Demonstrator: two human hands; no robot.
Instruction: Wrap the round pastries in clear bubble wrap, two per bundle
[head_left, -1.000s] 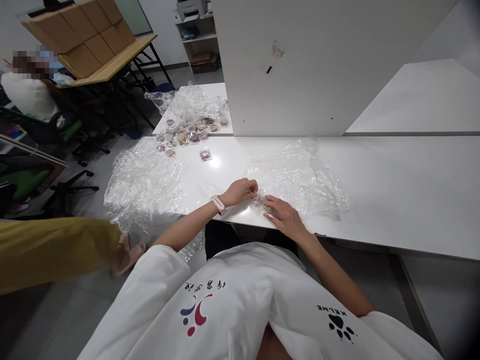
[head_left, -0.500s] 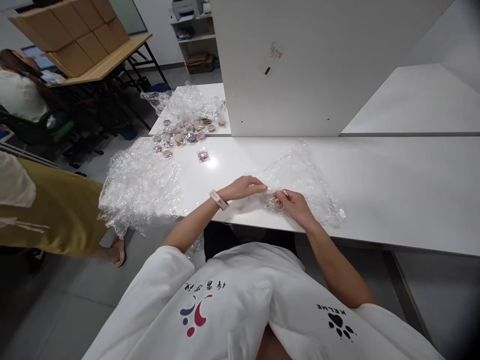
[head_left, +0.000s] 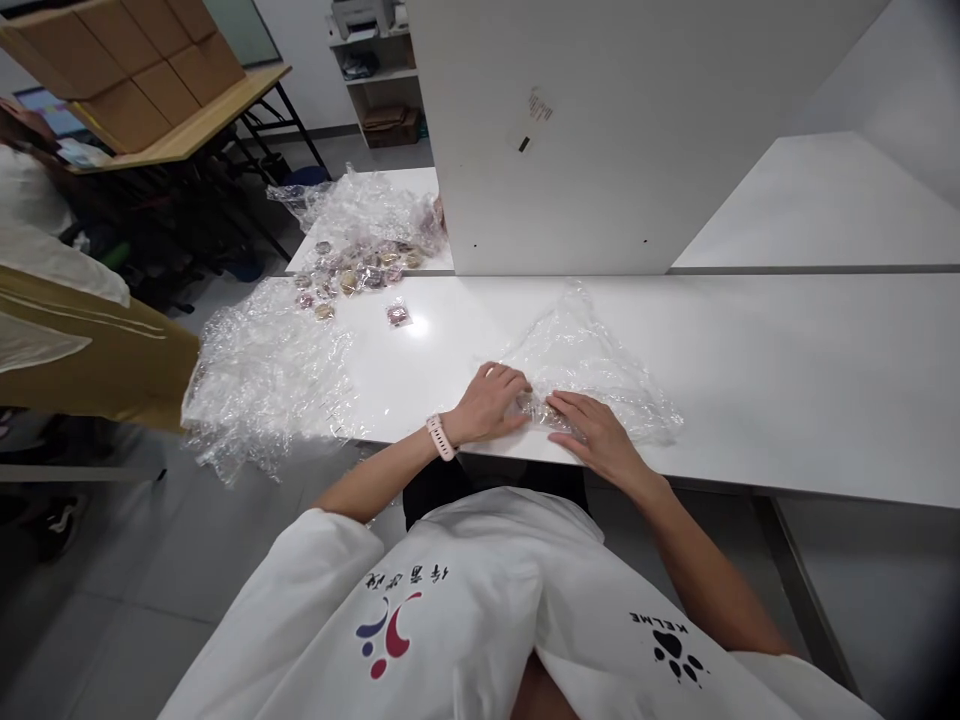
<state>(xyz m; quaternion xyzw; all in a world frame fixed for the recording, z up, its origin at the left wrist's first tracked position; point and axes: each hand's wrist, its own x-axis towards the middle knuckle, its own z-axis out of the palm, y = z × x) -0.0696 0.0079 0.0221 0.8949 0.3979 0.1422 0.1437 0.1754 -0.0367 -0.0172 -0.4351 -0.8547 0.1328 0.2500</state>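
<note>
A small bundle rolled in clear bubble wrap lies near the front edge of the white table, and what is inside it is hard to make out. My left hand, with a pink band on its wrist, curls around the bundle's left end. On the right end, my right hand has its fingers over the wrap and its thumb on the near side. A loose triangular part of the clear sheet spreads flat behind the bundle.
More bubble wrap is heaped at the left, hanging over the table's edge. Several small wrapped round pieces lie behind it, with one small packet apart. A white panel rises behind the table. A person in a mustard skirt stands at left.
My fingers have gone from pinching the wrapped bundle to lying around both its ends, and the wrap covers it more. The person at the left has shifted position.
</note>
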